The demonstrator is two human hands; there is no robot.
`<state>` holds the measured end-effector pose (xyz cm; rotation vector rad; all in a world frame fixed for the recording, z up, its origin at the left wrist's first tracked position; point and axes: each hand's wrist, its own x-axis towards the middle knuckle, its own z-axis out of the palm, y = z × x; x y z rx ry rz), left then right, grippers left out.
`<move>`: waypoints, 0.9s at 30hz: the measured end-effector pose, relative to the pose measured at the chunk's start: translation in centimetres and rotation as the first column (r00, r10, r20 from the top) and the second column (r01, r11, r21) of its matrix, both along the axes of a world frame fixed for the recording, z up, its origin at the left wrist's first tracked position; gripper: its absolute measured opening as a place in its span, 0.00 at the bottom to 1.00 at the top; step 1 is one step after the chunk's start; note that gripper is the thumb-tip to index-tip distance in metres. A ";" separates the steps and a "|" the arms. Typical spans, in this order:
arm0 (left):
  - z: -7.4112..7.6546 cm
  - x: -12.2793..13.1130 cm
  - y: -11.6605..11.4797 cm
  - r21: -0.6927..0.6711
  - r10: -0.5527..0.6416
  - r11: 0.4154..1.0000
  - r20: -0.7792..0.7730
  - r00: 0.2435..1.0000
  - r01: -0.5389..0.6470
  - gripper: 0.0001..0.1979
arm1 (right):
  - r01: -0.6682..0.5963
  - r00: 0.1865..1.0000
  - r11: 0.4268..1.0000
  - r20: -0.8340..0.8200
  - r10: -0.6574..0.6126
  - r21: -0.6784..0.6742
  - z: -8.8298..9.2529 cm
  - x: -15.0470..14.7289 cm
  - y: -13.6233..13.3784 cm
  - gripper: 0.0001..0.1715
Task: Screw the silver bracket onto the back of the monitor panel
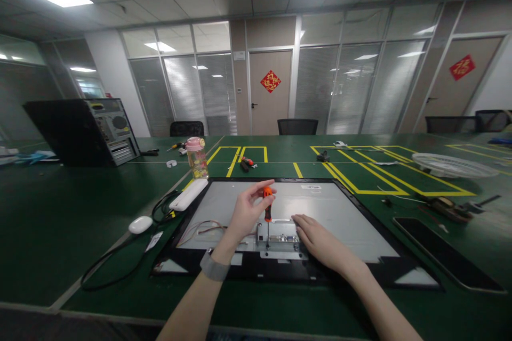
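Note:
My left hand (pixel 248 208) pinches the orange and black handle of a screwdriver (pixel 268 205), which stands upright. Its shaft points down to the near left part of a metal bracket (pixel 280 232) with ports along it. The bracket sits on the pale metal back of a flat monitor panel (pixel 320 208) with a black frame, lying on the table. My right hand (pixel 320 240) rests with its fingers stretched out against the bracket's right end, holding nothing. Thin wires (pixel 206 226) run to the bracket's left side. The screwdriver's tip is too small to make out clearly.
A white power strip (pixel 189 195) and black cable lie left of the panel, beside a white mouse-like object (pixel 140 225). Behind stand a pink-lidded bottle (pixel 196 157) and an open computer case (pixel 80 130). At right lie a black flat slab (pixel 446 253) and a white round dish (pixel 452 165).

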<state>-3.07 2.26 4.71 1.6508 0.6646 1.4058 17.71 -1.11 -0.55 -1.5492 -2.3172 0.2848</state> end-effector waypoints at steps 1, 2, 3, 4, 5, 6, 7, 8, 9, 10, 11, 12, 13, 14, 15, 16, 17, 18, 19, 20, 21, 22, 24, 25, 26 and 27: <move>0.0 0.0 0.1 0.044 0.056 0.998 -0.018 0.998 -0.055 0.17 | 0.001 1.000 1.000 -0.004 -0.001 0.001 -0.1 0.0 0.0 0.29; 0.0 0.0 0.1 0.084 0.110 0.991 -0.029 0.994 -0.107 0.15 | 0.002 1.000 1.000 -0.008 -0.002 0.001 -0.1 0.1 0.0 0.29; 0.0 0.0 0.1 0.110 0.150 0.983 -0.034 0.988 -0.145 0.13 | 0.001 1.000 1.000 -0.010 -0.001 0.001 -0.1 0.1 -0.1 0.29; 0.1 -0.1 0.0 0.118 0.166 0.980 -0.034 0.986 -0.161 0.11 | -0.002 1.000 1.000 -0.012 0.002 0.001 -0.1 0.1 -0.1 0.29; 0.2 -0.1 0.0 0.108 0.161 0.982 -0.023 0.987 -0.158 0.10 | -0.004 1.000 1.000 -0.012 0.004 0.000 -0.1 0.1 -0.1 0.29; 0.3 -0.2 -0.1 0.079 0.131 0.988 -0.003 0.991 -0.130 0.11 | -0.006 1.000 1.000 -0.013 0.006 0.001 -0.1 0.1 -0.1 0.29; 0.4 -0.2 -0.2 0.041 0.087 0.995 0.023 0.996 -0.088 0.13 | -0.008 1.000 1.000 -0.014 0.008 0.002 0.0 0.1 -0.1 0.29; 0.5 -0.2 -0.3 0.002 0.051 0.999 0.045 0.998 -0.051 0.15 | -0.010 1.000 1.000 -0.015 0.010 0.002 0.0 0.1 -0.1 0.30; 0.6 -0.2 -0.4 -0.032 0.024 0.999 0.060 0.998 -0.022 0.16 | -0.011 1.000 1.000 -0.016 0.011 0.003 0.0 0.1 -0.1 0.30; 0.6 -0.2 -0.4 -0.057 0.013 0.998 0.065 0.998 -0.010 0.17 | -0.010 1.000 1.000 -0.015 0.010 0.002 0.1 0.0 -0.1 0.29; 0.6 -0.1 -0.4 -0.071 0.018 0.997 0.060 0.998 -0.013 0.17 | -0.008 1.000 1.000 -0.015 0.008 0.002 0.1 0.0 -0.1 0.29; 0.5 0.0 -0.4 -0.071 0.034 0.997 0.050 0.998 -0.030 0.17 | -0.004 1.000 1.000 -0.016 0.004 0.001 0.1 0.0 0.0 0.29; 0.4 0.0 -0.3 -0.058 0.059 0.997 0.037 0.998 -0.057 0.17 | 0.000 1.000 1.000 -0.017 0.000 -0.001 0.1 0.0 0.0 0.28; 0.3 0.1 -0.3 -0.033 0.091 0.995 0.022 0.996 -0.091 0.17 | 0.003 1.000 1.000 -0.021 -0.003 -0.003 0.0 0.1 0.0 0.28; 0.3 0.2 -0.2 -0.001 0.128 0.992 0.005 0.992 -0.128 0.16 | 0.004 1.000 1.000 -0.025 -0.004 -0.005 0.0 0.1 0.0 0.28; 0.2 0.2 -0.2 0.033 0.165 0.986 -0.011 0.986 -0.164 0.16 | 0.004 1.000 1.000 -0.028 -0.004 -0.006 0.0 0.1 0.0 0.28; 0.2 0.2 -0.2 0.063 0.196 0.979 -0.022 0.980 -0.194 0.15 | 0.001 1.000 1.000 -0.030 -0.002 -0.007 0.0 0.1 0.0 0.28; 0.2 0.2 -0.2 0.081 0.212 0.974 -0.028 0.977 -0.210 0.14 | 0.001 1.000 1.000 -0.029 -0.001 -0.007 0.0 0.1 0.0 0.28; 0.3 0.1 -0.2 0.084 0.205 0.976 -0.023 0.978 -0.203 0.13 | 0.001 1.000 1.000 -0.025 -0.001 -0.006 0.0 0.1 -0.1 0.28; 0.3 0.1 -0.3 0.072 0.177 0.982 -0.006 0.984 -0.176 0.13 | 0.002 1.000 1.000 -0.019 -0.002 -0.005 0.0 0.1 -0.1 0.28; 0.4 0.0 -0.3 0.051 0.133 0.990 0.016 0.991 -0.134 0.14 | 0.004 1.000 1.000 -0.012 -0.004 -0.004 0.0 0.1 -0.1 0.28; 0.5 0.0 -0.4 0.022 0.082 0.996 0.045 0.996 -0.083 0.16 | 0.005 1.000 1.000 -0.007 -0.005 -0.003 -0.1 0.1 -0.1 0.28; 0.5 -0.1 -0.4 -0.036 0.023 0.999 0.075 0.997 -0.021 0.18 | 0.008 1.000 1.000 -0.002 -0.008 -0.002 -0.1 0.1 0.0 0.28; 0.5 0.0 -0.4 -0.057 0.022 0.998 0.074 0.997 -0.018 0.18 | 0.008 1.000 1.000 -0.002 -0.008 -0.002 -0.1 0.1 0.0 0.28; 0.4 0.0 -0.3 -0.063 0.039 0.997 0.060 0.997 -0.035 0.18 | 0.009 1.000 1.000 -0.003 -0.009 -0.001 -0.2 0.1 0.1 0.28; 0.3 0.0 -0.3 -0.053 0.064 0.997 0.038 0.997 -0.062 0.17 | 0.009 1.000 1.000 -0.006 -0.009 0.000 -0.2 0.1 0.1 0.28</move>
